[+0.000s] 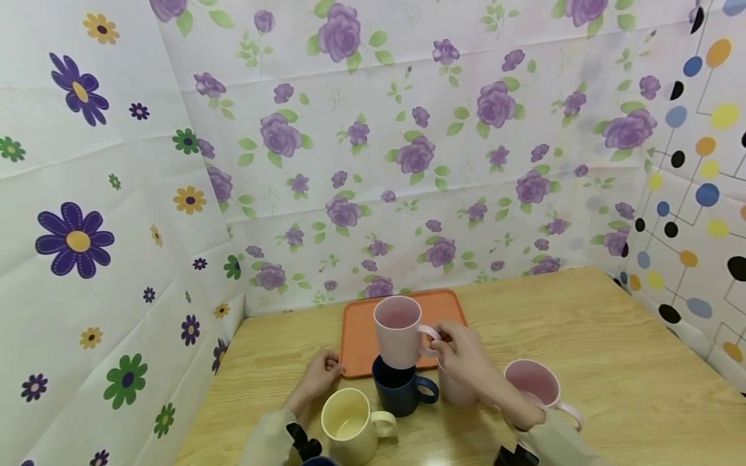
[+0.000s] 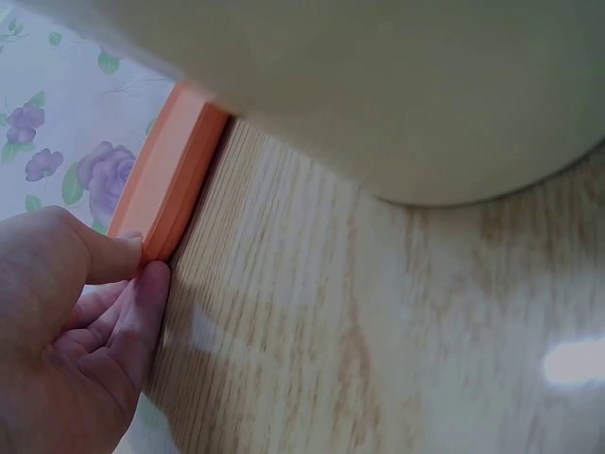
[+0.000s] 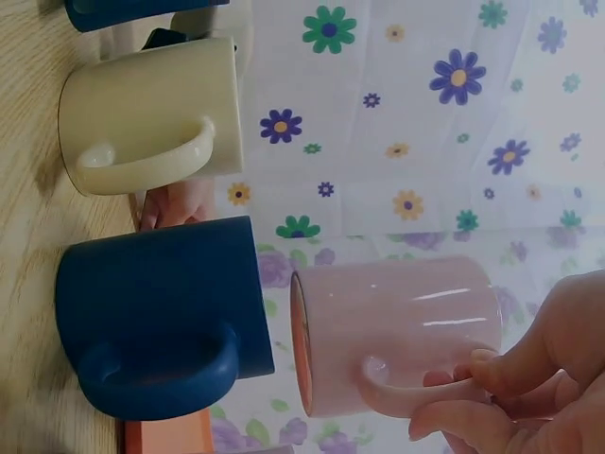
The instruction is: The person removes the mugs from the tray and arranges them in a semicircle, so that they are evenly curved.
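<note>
My right hand grips a pink mug by its handle. The mug is upright and raised off the table; in the right wrist view it hangs higher than the rim of a dark blue mug. At the near left corner of an orange tray, my left hand pinches the edge between thumb and fingers, as the left wrist view shows. A second pink mug stands partly hidden behind my right hand. Nearest my left wrist is a pale yellow mug.
To the right of my right wrist stands another pink mug. A blue rim shows at the bottom edge of the head view. Flowered cloth hangs behind the wooden table, with more patterned cloth on both sides.
</note>
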Demonstrator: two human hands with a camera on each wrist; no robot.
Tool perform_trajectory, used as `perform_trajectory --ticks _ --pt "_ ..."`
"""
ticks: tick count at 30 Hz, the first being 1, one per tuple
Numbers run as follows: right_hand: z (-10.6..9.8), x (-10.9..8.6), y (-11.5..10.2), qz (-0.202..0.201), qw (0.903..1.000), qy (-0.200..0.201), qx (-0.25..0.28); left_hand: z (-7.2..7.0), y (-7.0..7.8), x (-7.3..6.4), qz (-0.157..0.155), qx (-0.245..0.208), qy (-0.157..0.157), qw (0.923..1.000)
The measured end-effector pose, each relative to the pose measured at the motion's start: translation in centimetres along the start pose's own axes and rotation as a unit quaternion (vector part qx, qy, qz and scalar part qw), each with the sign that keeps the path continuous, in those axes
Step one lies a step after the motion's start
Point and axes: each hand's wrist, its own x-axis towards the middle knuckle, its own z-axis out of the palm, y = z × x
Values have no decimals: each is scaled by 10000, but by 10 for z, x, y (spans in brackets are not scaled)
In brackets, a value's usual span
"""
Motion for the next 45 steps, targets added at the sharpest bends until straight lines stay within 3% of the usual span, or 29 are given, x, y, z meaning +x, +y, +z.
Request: perform_trajectory --ticks 7,17,33,45 --pt "-10 -16 3 -443 9990 38 -52 3 0 1 98 7 144 9998" --pt "-28 -41 -1 -81 9986 184 -488 1 -2 4 52 -23 36 10000" --pt "-53 -75 16 -522 9935 740 -692 4 -1 -1 23 31 -4 10000" --pt "-73 -97 23 -608 9935 690 -668 2 -1 -2 -4 189 8 9998"
